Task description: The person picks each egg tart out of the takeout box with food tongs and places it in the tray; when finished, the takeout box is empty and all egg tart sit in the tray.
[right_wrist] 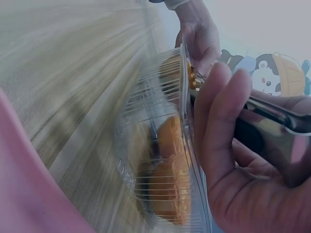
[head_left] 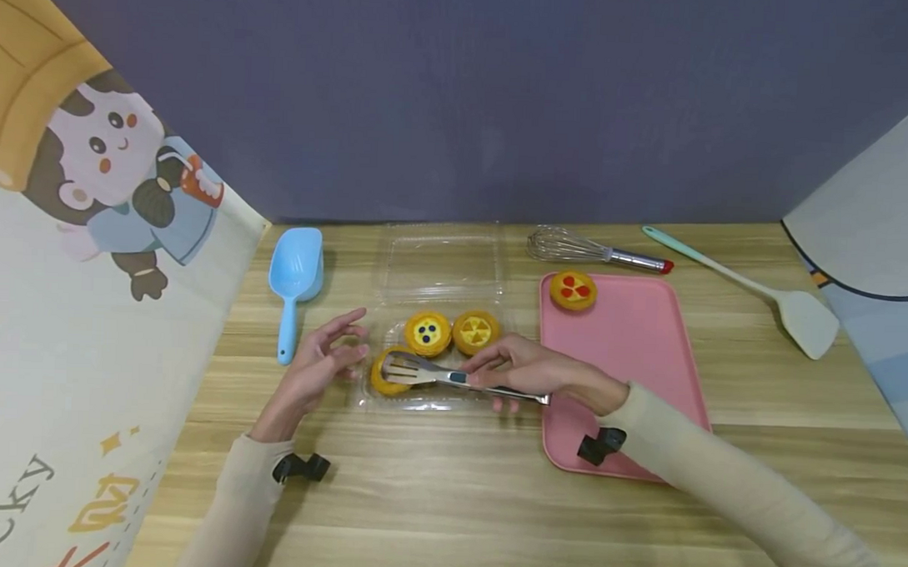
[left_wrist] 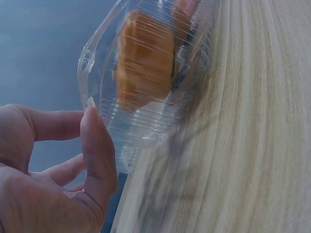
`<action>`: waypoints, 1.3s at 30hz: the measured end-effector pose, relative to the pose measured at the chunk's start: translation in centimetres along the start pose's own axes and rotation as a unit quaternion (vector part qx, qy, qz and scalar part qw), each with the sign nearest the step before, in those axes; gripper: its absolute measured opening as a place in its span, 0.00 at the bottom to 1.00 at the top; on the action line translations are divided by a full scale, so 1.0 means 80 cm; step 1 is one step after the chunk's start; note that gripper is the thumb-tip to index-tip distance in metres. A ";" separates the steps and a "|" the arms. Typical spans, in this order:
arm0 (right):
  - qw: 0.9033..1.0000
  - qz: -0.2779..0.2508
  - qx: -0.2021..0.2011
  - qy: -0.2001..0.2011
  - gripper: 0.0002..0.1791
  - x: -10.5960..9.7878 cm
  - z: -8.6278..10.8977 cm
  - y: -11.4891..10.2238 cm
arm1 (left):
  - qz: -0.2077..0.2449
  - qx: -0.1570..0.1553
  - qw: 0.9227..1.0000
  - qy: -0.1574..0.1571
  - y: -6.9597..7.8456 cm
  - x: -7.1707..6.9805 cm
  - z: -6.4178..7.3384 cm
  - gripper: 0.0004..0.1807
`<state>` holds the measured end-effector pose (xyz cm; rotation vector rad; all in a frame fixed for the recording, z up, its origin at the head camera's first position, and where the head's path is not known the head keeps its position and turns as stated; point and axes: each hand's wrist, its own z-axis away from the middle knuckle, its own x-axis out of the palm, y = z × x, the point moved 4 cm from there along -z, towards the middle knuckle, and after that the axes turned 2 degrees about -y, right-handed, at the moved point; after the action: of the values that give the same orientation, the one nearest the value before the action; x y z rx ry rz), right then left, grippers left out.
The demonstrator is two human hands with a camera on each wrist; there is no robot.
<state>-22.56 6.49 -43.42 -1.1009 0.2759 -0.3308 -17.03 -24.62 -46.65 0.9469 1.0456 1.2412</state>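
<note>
My right hand [head_left: 514, 365] grips metal serving tongs [head_left: 451, 377], whose slotted end lies over an egg tart [head_left: 387, 388] in a clear plastic box [head_left: 427, 403]. In the right wrist view, the fingers are curled round the tongs [right_wrist: 272, 114]. Behind that tart sit one with dark blue dots [head_left: 427, 334] and one with orange wedges [head_left: 476, 333]. At the box's left side is my left hand [head_left: 319, 362], fingers loosely bent and holding nothing. The left wrist view shows a fingertip close to the box rim [left_wrist: 86, 68]; contact cannot be told.
A pink tray [head_left: 632, 356] on the right bears a tart with red hearts [head_left: 573, 291]. The box's clear lid [head_left: 443, 262] lies folded back. Around them are a blue scoop [head_left: 297, 270], a whisk [head_left: 598, 251] and a spatula [head_left: 806, 321]. A dark wall [head_left: 468, 109] stands behind.
</note>
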 end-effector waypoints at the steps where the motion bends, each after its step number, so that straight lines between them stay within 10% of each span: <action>1: 1.000 -0.001 -0.003 -0.001 0.24 0.000 0.001 0.000 | 0.000 0.000 1.000 0.000 0.000 0.000 0.000 0.38; 39: 0.987 -0.008 0.012 0.158 0.30 -0.065 0.127 0.016 | 0.009 -0.003 1.000 -0.010 -0.001 -0.002 0.000 0.38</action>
<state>-23.35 17.42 -39.92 -1.0257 0.5426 -0.5226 -17.00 -24.79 -46.74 0.9652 1.0194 1.2470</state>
